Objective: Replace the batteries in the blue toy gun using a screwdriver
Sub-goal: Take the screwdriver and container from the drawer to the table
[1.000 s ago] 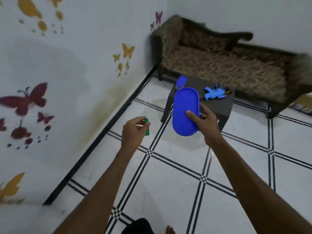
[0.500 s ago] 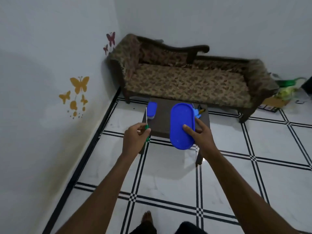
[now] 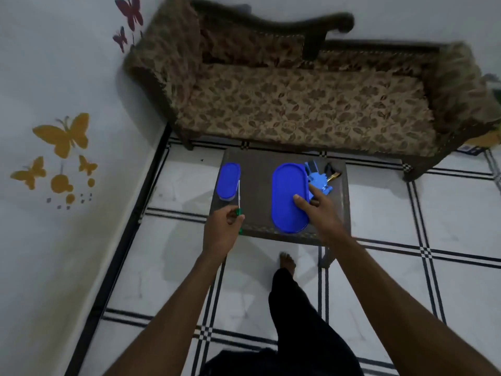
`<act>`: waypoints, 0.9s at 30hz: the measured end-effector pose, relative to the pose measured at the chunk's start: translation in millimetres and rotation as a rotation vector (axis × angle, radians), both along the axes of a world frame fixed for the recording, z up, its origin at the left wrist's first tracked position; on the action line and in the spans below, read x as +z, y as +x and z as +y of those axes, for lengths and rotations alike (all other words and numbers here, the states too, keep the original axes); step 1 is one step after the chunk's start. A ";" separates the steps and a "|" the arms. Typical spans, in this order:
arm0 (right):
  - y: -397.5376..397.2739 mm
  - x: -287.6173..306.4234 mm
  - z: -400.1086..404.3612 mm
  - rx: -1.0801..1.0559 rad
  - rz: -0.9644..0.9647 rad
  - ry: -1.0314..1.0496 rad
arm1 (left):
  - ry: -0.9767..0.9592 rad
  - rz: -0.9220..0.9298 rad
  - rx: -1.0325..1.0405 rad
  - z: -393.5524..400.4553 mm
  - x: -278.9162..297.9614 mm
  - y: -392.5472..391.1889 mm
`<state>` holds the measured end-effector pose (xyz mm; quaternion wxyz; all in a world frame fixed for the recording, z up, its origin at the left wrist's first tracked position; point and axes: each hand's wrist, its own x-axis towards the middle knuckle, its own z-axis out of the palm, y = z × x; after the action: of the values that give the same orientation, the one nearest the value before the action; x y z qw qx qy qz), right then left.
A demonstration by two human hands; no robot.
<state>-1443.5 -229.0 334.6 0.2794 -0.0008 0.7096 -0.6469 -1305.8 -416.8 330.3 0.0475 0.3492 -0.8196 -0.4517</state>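
Observation:
The blue toy gun lies at the far right of a small dark table, partly hidden behind a blue oval lid. My right hand grips that lid by its right edge, above the table's near part. My left hand holds a green-handled screwdriver with its thin shaft pointing up, near the table's near left corner. A blue oval container stands on the table's left side, just beyond the screwdriver tip.
A patterned brown sofa stands right behind the table. The wall with butterfly stickers runs along the left. My bare foot and dark trouser leg are on the tiled floor just before the table. A dark, yellow-tipped item lies beside the gun.
I have walked up to the table, which is now close under my hands. Both hands keep the lid and the screwdriver, now lowered over the tabletop.

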 end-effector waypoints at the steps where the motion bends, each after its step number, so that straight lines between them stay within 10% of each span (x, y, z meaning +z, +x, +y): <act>1: -29.5 -24.3 -10.7 0.032 -0.036 0.032 | 0.012 -0.050 0.048 -2.3 -22.4 -22.8; 14: -190.3 -266.5 -99.7 0.243 -0.069 0.301 | 0.044 -0.369 0.195 -15.0 -250.3 -155.5; 27: -225.2 -324.8 -132.4 0.205 -0.056 0.344 | 0.014 -0.381 0.192 -39.0 -338.7 -182.4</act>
<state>-1668.8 -361.3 9.8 0.3596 -0.0074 0.7977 -0.4840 -1488.2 -455.8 -8.4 -0.0678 0.5052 -0.7736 -0.3766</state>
